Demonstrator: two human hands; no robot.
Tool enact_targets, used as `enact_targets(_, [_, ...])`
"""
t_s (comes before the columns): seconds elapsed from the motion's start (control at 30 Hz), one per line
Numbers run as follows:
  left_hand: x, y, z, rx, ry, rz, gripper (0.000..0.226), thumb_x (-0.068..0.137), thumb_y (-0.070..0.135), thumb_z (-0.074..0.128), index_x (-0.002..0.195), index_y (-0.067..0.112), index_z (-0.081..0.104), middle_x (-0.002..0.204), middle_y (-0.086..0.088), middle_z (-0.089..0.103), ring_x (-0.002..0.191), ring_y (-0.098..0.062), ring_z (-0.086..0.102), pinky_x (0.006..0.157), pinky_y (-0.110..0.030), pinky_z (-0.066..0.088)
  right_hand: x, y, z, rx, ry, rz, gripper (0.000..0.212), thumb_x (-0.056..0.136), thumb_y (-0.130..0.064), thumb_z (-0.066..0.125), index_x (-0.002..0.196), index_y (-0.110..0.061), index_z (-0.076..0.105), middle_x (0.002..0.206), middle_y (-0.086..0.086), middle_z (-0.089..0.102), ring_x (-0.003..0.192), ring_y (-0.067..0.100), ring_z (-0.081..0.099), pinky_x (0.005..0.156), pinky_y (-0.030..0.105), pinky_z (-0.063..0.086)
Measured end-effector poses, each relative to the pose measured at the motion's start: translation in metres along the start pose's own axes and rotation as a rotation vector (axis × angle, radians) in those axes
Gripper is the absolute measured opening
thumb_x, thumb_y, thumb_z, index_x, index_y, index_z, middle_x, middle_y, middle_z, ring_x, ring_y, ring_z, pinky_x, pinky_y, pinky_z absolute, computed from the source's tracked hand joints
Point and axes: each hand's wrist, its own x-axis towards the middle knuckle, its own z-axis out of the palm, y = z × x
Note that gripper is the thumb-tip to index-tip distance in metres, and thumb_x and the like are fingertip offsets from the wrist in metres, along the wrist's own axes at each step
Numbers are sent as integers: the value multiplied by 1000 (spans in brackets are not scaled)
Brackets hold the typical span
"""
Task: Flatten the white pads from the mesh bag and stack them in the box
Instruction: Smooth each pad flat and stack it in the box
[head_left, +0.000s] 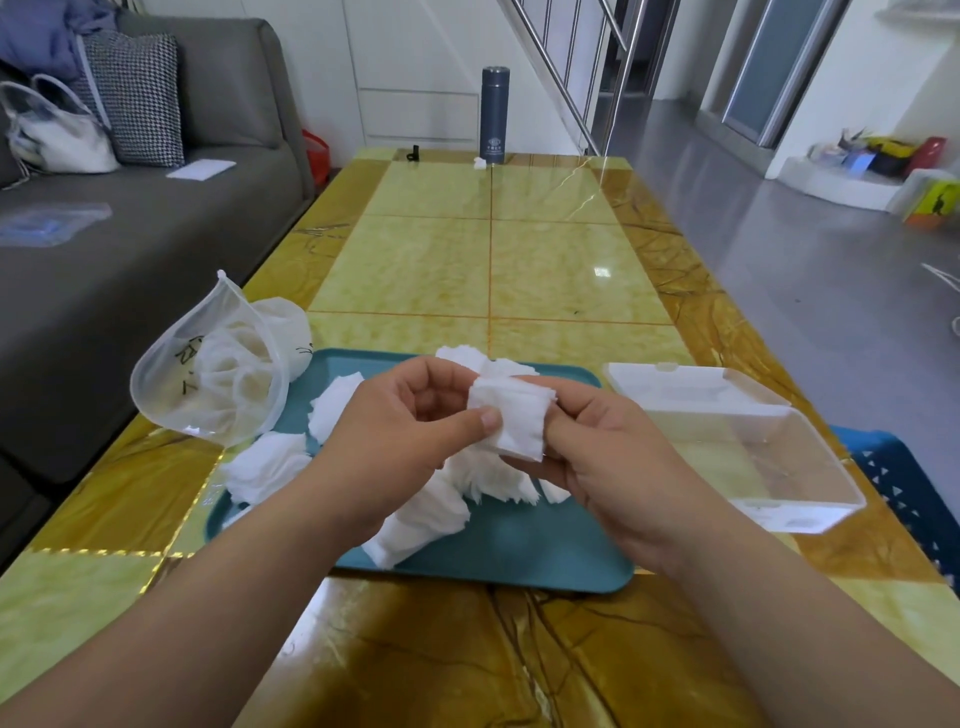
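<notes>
Yellow marble-pattern table (488, 260), grey sofa along its left side. Teal tray (519, 551) at the near end carries loose pads (270, 462) in rumpled heaps. Mesh bag (208, 374) lies at the tray's far-left corner, mouth open, with more white showing inside. One pad (511, 421) is held above the tray between both hands: left hand (410, 431) pinches its near-left corner under the thumb, right hand (613, 457) grips its right edge, fingers curled behind. Step judged: flattening this pad. To do it well, draw the two edges apart evenly, smooth any fold with the thumbs, keep the layers square, then carry it right to the box (753, 457), which stands open just beside the tray. Unclear: right thumb hidden behind the pad; whether the pad is one layer or several; whether the clear box holds any pads, since glare masks its floor; bag contents cannot be counted.
</notes>
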Motion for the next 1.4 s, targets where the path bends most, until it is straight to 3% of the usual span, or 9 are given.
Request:
enact_targets(0.13, [-1,-1,1,95,-28,17,16,88,17,81,96,18,67,81,-3,78,60,-7,61,57,-15,45,1,2,1,-42,-23,10,32,110,-8,47,127,-14,73,120,5,78,115,21,73,105,41,56])
enact_targets(0.23, [-2,-1,1,130,-38,22,17,90,22,80,98,22,66,82,-2,80,72,-18,73,74,-27,53,2,2,-1,7,-40,40,32,111,-11,44,129,-12,70,122,8,77,115,24,73,102,39,57])
enact_targets(0.33, [-2,-1,1,145,-15,50,19,89,26,80,101,25,65,81,-1,79,76,-22,74,75,-29,54,-1,1,-1,28,-94,12,30,103,-22,59,129,-13,70,122,8,77,116,24,73,102,40,57])
enact_targets(0.6, [-2,1,-10,225,-56,83,23,87,31,81,107,42,74,86,10,72,69,-6,60,67,-25,45,0,6,-7,-147,20,-50,34,100,10,53,115,-14,73,111,6,79,107,19,74,101,41,59])
enact_targets(0.73, [-4,0,-9,219,-109,132,14,91,22,78,99,34,80,76,-7,74,67,-31,57,64,-38,44,2,8,-7,-178,107,-93,36,97,4,60,112,-24,76,114,2,78,113,23,72,106,48,55])
enact_targets(0.83, [-4,-1,-7,212,-115,159,14,92,18,76,97,31,80,79,0,77,79,-31,69,70,-47,55,4,7,-8,-146,188,-144,39,97,5,63,119,-25,74,114,-1,78,113,20,71,106,48,55])
enact_targets(1.07, [-5,-2,-4,136,-117,160,14,98,22,68,103,28,80,79,10,75,66,-13,66,61,-26,50,3,8,-9,-12,182,-117,37,99,5,61,124,-19,71,116,7,78,114,22,73,105,47,56])
enact_targets(1.2, [-3,-2,-3,-29,-105,75,20,102,15,63,100,17,82,92,-13,78,81,-37,69,66,-35,52,3,7,-9,56,178,-105,30,101,1,61,125,-13,71,116,7,79,114,24,73,106,49,55])
enact_targets(1.4, [0,-1,-1,-334,-86,-59,19,100,9,62,101,4,80,92,-17,76,77,-24,69,60,-32,51,4,8,-8,60,268,-126,17,95,0,69,109,-6,78,107,14,80,106,29,76,101,50,58])
